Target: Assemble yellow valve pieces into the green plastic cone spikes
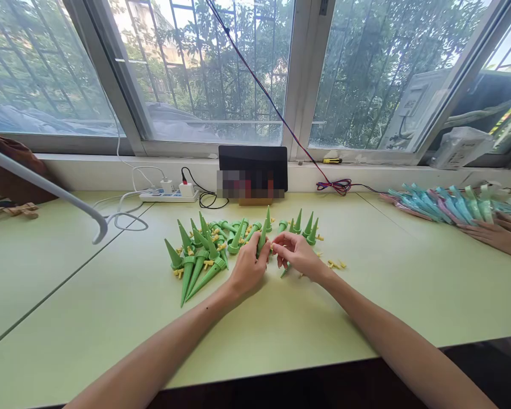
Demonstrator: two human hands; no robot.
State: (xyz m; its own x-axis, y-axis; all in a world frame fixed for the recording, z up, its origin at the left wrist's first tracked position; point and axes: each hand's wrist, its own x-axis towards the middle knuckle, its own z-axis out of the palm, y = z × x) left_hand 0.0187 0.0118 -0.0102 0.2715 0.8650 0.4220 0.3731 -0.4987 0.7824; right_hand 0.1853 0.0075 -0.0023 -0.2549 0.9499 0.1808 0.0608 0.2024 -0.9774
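A heap of green plastic cone spikes (204,250) lies on the pale green table (111,307), mixed with small yellow valve pieces (336,264). My left hand (249,267) is closed round one green spike (262,236), holding it point up. My right hand (298,254) meets it from the right, fingers pinched on a small yellow piece (273,246) at the spike's side. More upright green spikes (306,227) stand just behind my right hand.
A black tablet (252,162) leans against the window ledge behind the heap. A white power strip (168,196) with cables sits at the back left. Another person's hands (494,233) rest at the far right beside a pile of teal and pink packets (443,204).
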